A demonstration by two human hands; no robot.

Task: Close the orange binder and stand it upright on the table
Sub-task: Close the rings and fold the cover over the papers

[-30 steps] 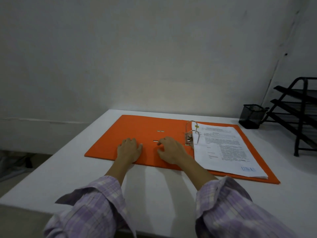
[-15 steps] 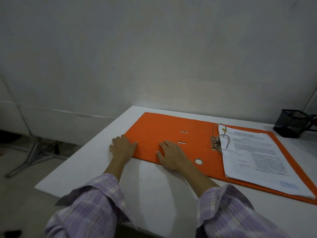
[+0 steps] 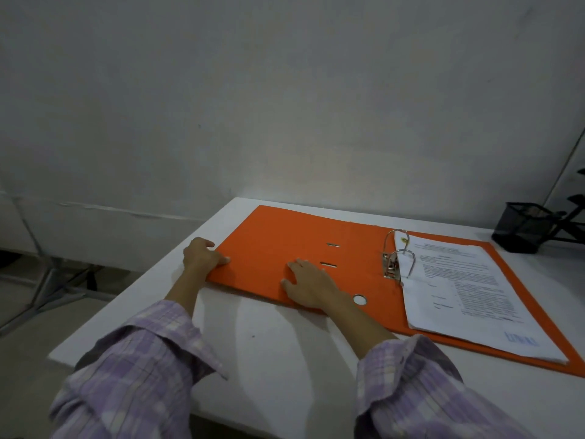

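Observation:
The orange binder (image 3: 285, 245) lies wide open and flat on the white table (image 3: 278, 350). Its metal ring mechanism (image 3: 394, 261) stands at the spine, with a stack of printed sheets (image 3: 468, 289) on the right half. My left hand (image 3: 202, 256) is at the left edge of the bare left cover, thumb on top and fingers curled around the edge. My right hand (image 3: 308, 285) rests palm down on that cover near its front edge, fingers spread. The cover still lies flat on the table.
A black mesh pen cup (image 3: 524, 226) stands at the back right beside a black wire rack (image 3: 569, 217). A grey wall rises just behind the table. The table's left edge is close to my left hand, with floor and a metal stand (image 3: 47, 286) below.
My left hand has slid left off the cover to grip its left edge. My right hand has shifted left along the cover. The view has turned left.

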